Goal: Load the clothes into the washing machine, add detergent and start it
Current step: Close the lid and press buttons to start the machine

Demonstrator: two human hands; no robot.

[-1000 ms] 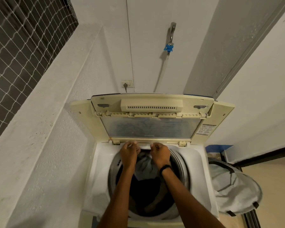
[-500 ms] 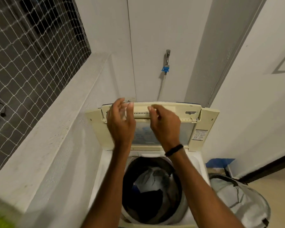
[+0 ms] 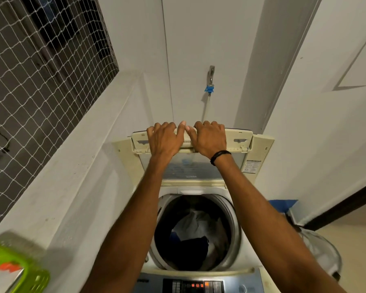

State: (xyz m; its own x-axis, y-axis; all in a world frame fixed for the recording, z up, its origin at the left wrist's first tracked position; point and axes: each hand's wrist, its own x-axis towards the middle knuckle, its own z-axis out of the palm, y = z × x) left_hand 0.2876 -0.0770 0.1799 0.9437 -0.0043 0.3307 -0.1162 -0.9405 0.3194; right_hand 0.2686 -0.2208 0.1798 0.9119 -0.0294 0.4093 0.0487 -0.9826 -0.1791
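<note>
Both hands have climbed from the inner face of the raised lid (image 3: 244, 140) to its top edge, where their fingers now hook over it; a second ago they were down at the back rim of the tub.

The washing machine (image 3: 248, 246) stands against the back wall, its top open. The lid is folded upright at the machine's rear edge, with its clear window facing the camera. Below it, the round drum (image 3: 230, 218) fills the middle of the machine's top. The clothes (image 3: 197, 225) lie inside the drum: a pale crumpled cloth toward the back, and a dark garment (image 3: 193, 248) in front of it, lower down. A control panel (image 3: 197, 285) with small orange lights runs along the machine's front edge.

The left hand (image 3: 165, 140) grips the lid's top edge left of centre, fingers curled over the edge and thumb stretched toward the middle. The right hand (image 3: 209, 138) grips the same edge just beside it, its thumb nearly meeting the left thumb. A dark wristband (image 3: 219, 156) circles the right wrist.

A pale laundry bag (image 3: 321, 250) stands on the floor beside the machine's right side. A green basket (image 3: 15, 263), blurred, sits on the ledge at the lower left. Netting (image 3: 40, 81) covers the opening above that ledge. A tap (image 3: 211, 75) with a blue connector (image 3: 209, 89) is fixed to the wall above the lid.
</note>
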